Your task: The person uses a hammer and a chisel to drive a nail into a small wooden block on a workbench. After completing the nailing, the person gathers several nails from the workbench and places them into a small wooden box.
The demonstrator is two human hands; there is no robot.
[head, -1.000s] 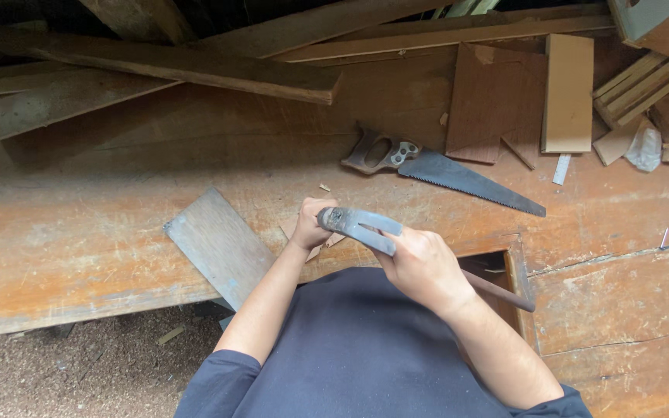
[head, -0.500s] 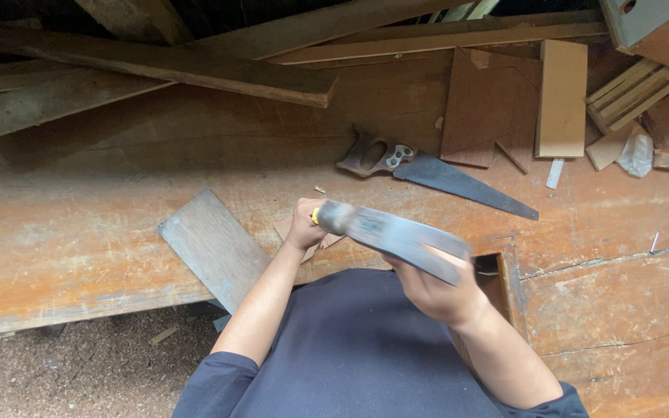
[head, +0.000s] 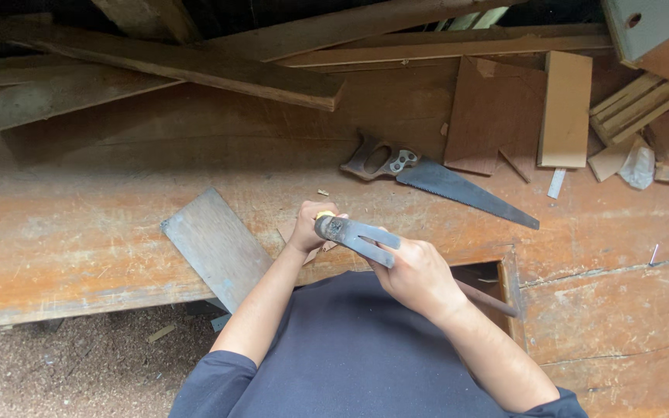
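Gripping the hammer in my right hand, my left hand pinches a yellow-topped chisel on the workbench; strikes should land square, fingers low.

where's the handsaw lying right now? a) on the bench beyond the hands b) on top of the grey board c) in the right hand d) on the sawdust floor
a: the handsaw lies flat on the wooden bench, beyond both hands, untouched; the right hand grips a hammer instead.
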